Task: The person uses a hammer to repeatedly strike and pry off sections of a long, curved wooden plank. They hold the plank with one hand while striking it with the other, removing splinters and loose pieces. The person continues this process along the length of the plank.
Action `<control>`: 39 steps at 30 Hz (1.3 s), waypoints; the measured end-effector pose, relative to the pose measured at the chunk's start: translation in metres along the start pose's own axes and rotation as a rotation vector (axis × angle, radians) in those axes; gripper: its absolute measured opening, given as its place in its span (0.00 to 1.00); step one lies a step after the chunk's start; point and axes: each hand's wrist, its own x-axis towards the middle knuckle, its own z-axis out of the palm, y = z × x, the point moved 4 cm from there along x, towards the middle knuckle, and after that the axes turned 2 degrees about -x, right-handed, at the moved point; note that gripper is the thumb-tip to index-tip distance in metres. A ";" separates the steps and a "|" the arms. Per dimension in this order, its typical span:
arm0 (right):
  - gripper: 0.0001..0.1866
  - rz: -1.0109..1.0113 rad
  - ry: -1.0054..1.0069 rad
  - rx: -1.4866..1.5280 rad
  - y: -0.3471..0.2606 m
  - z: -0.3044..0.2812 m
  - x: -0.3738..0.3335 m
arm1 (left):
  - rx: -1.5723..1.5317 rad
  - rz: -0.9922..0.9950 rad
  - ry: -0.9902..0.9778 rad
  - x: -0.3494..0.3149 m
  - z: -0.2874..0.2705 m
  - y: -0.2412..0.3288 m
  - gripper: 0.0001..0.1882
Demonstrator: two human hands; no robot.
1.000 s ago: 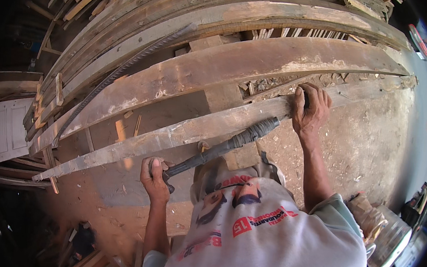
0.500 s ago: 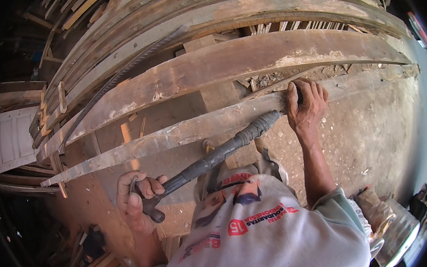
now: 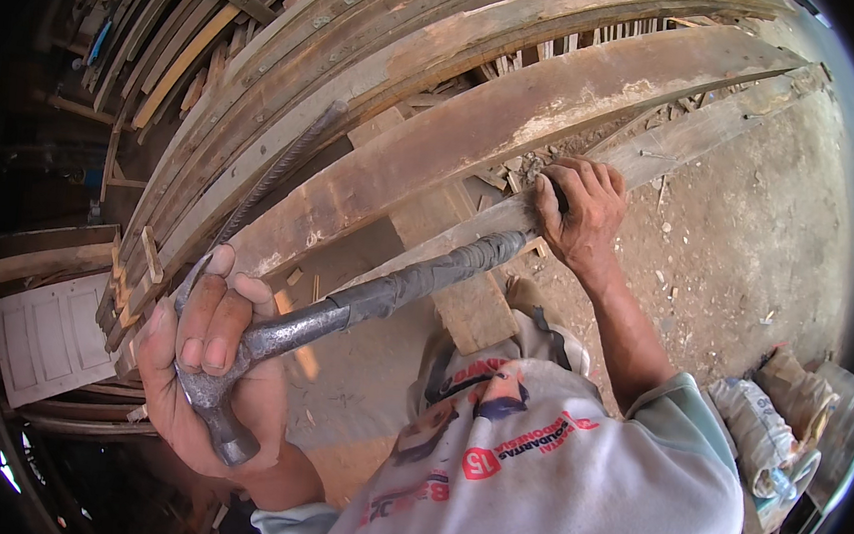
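Note:
My left hand (image 3: 225, 352) is closed round the metal head of a claw hammer (image 3: 374, 298), close in front of me. The curved claw shows by the fingers and the round striking face points down. Black wrapping covers the handle, whose far end reaches close to my right hand (image 3: 582, 209); I cannot tell if they touch. That hand is closed over a long, weathered wooden plank (image 3: 715, 114), its fingers curled round the edge. A nail (image 3: 653, 155) sticks out of the plank beyond it. The hammer and my left hand hide the plank's left part.
A broad brown board (image 3: 436, 152) stands on edge beyond the plank, with stacked long beams (image 3: 352, 70) behind it. A ribbed metal bar (image 3: 279, 170) leans there. A white panelled door (image 3: 52, 343) lies left. Sacks (image 3: 750, 428) sit at the right by the wall.
My left hand has risen toward me with the hammer, and its head now looks larger and further left. My right hand stays on the plank while the whole view has shifted a little.

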 end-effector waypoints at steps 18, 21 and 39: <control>0.06 -0.039 -0.001 0.066 0.000 0.002 -0.001 | 0.037 0.066 -0.214 -0.011 0.015 -0.028 0.22; 0.06 -0.035 0.004 0.076 -0.002 0.000 0.000 | 0.012 0.072 -0.235 0.002 0.031 -0.031 0.21; 0.06 -0.041 0.027 0.098 0.001 -0.004 -0.008 | 0.040 0.124 -0.358 0.009 0.011 -0.053 0.34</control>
